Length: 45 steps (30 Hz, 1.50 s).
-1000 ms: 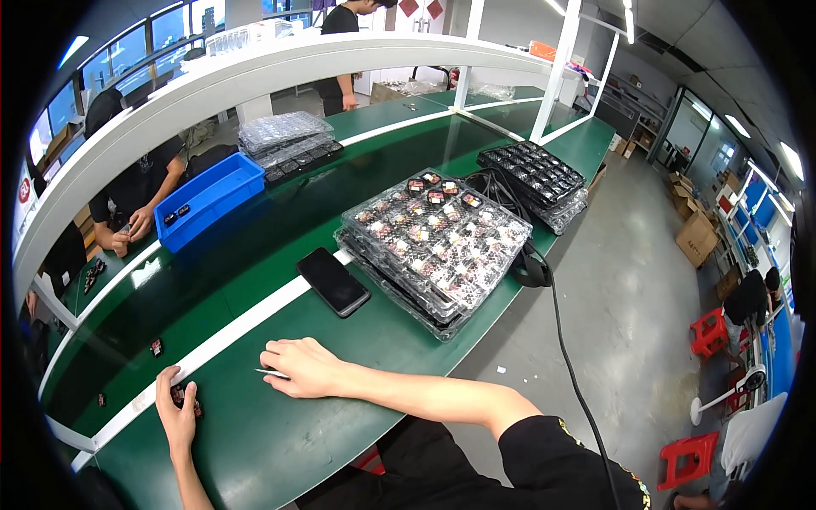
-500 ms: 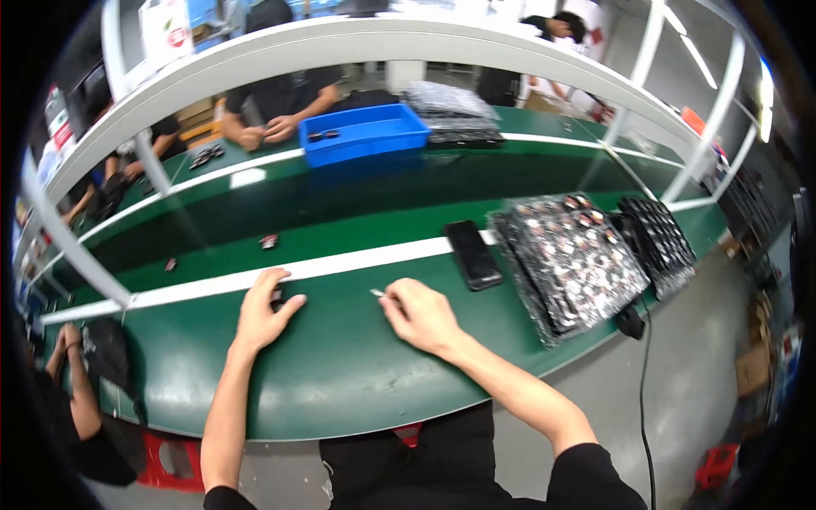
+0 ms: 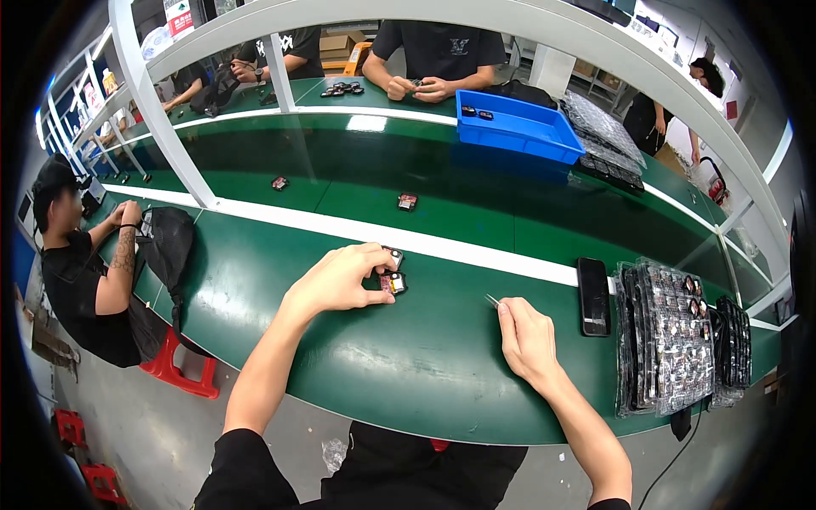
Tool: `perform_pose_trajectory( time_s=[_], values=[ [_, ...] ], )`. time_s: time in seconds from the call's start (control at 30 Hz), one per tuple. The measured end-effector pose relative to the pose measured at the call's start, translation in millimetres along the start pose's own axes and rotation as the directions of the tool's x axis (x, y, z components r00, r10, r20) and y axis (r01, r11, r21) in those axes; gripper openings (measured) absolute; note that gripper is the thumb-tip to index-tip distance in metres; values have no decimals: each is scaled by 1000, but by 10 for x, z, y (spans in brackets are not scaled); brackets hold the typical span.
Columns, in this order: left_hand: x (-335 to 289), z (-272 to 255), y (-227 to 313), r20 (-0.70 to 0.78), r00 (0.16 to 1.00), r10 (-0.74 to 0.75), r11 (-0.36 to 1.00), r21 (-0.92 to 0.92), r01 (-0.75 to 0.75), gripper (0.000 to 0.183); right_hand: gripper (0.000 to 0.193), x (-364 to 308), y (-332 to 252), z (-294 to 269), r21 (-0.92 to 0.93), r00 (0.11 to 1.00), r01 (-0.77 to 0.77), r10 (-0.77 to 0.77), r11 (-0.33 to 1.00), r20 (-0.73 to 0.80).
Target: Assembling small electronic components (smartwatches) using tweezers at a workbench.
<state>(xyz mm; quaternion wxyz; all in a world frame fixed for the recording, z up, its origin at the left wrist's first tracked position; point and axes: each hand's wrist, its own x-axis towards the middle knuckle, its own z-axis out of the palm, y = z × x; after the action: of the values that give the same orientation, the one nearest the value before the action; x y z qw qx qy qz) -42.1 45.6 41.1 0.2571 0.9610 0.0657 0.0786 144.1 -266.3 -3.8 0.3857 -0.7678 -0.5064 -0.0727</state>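
My left hand rests on the green table, its fingers and thumb curled round two small black square modules. The upper module lies under the fingertips and is partly hidden. The lower module, showing a yellow and white face, sits against the thumb. To the right, my right hand is closed on thin metal tweezers, whose tips point left toward the modules, apart from them.
A phone and stacked clear plastic trays lie on the right. Beyond the white rail, two more modules sit on the green strip. Farther back are a blue bin and co-workers. A person sits at left beside a black bag.
The view has swung left, so the table things sit farther right. My left thumb and fingers have come closer around the modules, which now show. The tweezers stay in my right hand.
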Motion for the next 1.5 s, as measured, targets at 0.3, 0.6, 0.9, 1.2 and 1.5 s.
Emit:
perform_pose_trajectory(
  time_s=[0.3, 0.6, 0.9, 1.2, 1.5],
  values=[
    [19, 419, 417, -9, 991, 136, 990, 32, -136, 65, 7, 32, -6, -53, 194, 991, -132, 127, 972, 36],
    [65, 430, 436, 79, 980, 181, 982, -75, -175, 64, 10, -40, 30, -56, 525, 905, -420, 384, 740, 183],
    [57, 568, 440, 45, 980, 192, 973, -137, -184, 44, 11, -137, -141, 1, 506, 945, -327, 266, 798, 191],
    [66, 607, 499, 124, 974, 192, 966, -202, -165, 49, 4, -88, -171, -11, 428, 955, -281, 207, 859, 211],
    [61, 651, 458, 98, 980, 173, 955, -259, -143, 49, 5, -55, -202, 92, 401, 967, -242, 184, 884, 177]
  ],
)
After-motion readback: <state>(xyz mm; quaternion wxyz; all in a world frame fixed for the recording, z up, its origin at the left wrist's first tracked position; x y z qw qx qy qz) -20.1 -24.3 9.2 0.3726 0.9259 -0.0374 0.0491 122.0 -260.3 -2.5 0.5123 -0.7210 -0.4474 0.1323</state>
